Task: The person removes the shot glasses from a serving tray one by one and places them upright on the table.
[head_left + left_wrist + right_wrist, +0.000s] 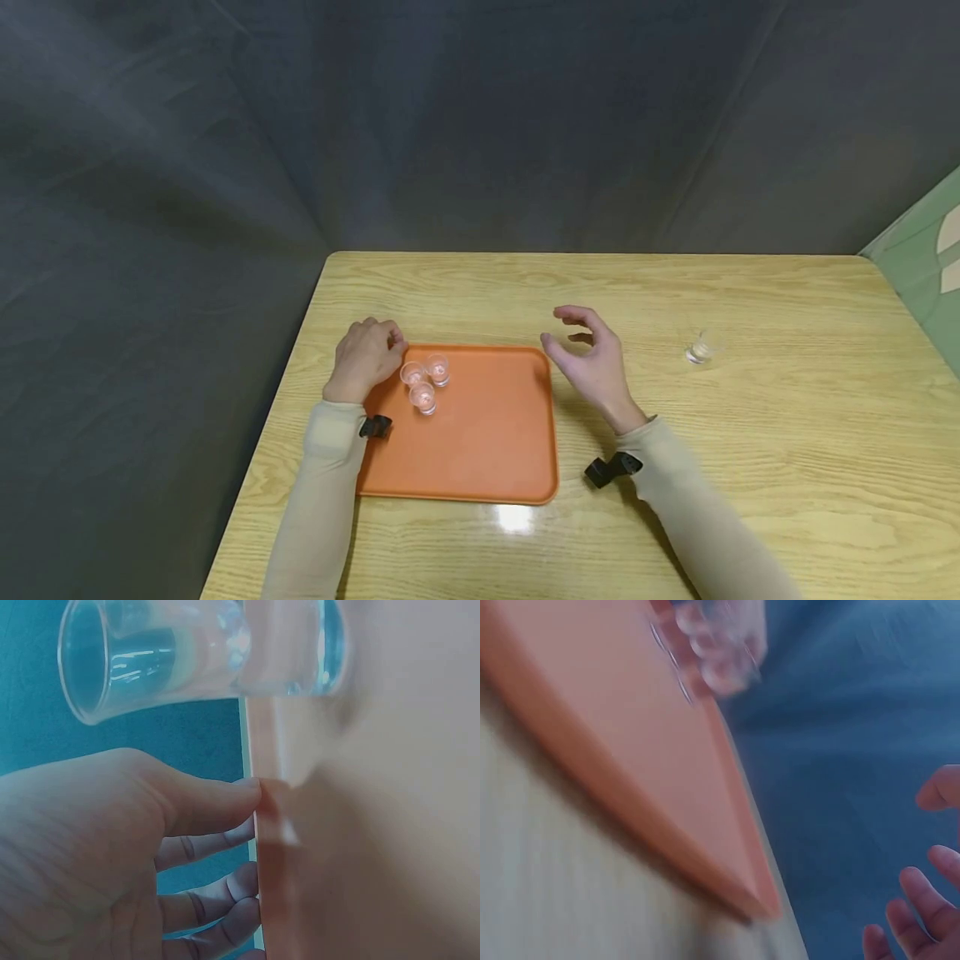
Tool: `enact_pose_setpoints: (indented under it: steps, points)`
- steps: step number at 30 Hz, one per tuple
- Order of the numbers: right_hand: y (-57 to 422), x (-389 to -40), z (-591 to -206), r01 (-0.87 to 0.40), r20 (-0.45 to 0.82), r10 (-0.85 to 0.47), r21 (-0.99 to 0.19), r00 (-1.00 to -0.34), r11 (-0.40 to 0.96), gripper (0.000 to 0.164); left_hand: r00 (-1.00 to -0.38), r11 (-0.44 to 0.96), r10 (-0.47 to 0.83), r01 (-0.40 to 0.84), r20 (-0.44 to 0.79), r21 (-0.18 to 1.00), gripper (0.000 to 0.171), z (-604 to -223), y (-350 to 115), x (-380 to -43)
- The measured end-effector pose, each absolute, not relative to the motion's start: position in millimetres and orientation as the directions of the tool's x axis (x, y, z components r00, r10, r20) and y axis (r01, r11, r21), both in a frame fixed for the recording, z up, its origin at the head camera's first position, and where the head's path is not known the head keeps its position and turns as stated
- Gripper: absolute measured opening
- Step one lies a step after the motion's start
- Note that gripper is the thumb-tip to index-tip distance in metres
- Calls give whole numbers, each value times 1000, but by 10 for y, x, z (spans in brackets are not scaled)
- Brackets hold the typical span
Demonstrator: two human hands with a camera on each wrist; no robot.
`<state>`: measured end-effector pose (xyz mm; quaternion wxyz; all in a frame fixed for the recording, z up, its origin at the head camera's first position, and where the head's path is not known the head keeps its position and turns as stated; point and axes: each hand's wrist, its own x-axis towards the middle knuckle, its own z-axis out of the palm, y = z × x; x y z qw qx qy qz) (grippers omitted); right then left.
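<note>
My left hand (365, 358) is at the far left corner of an orange tray (487, 433). In the left wrist view its thumb and curled fingers (214, 804) meet at the tray's rim and grip it. Three small clear shot glasses (423, 398) stand upright close together on the tray's left part, beside that hand. One of these glasses (157, 656) looms large in the left wrist view. Off the tray's far right corner hovers my right hand (596, 367), holding nothing, its thumb and fingers spread apart (922, 900).
Another clear shot glass (699, 347) is on the wooden table (750, 467), well to the right of my right hand. A dark cloth (510, 125) hangs behind the table and along its left side. A green panel (922, 258) shows at the far right.
</note>
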<state>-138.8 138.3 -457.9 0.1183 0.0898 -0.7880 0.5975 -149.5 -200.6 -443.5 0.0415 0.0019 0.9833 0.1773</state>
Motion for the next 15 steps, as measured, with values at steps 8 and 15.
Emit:
enact_pose_setpoints:
  steps: [8,15]
  points:
    - [928,-1272,-4631,-282,242,-181,-928,-953,243,40,-997,937,17,-11,-75,348,15,-4431,-2011,-1490]
    - [670,-1208,-4644,-274,202,-277,-929,-939,249,43,-996,939,19,-11,-84,345,15,-4423,-1992,-1495]
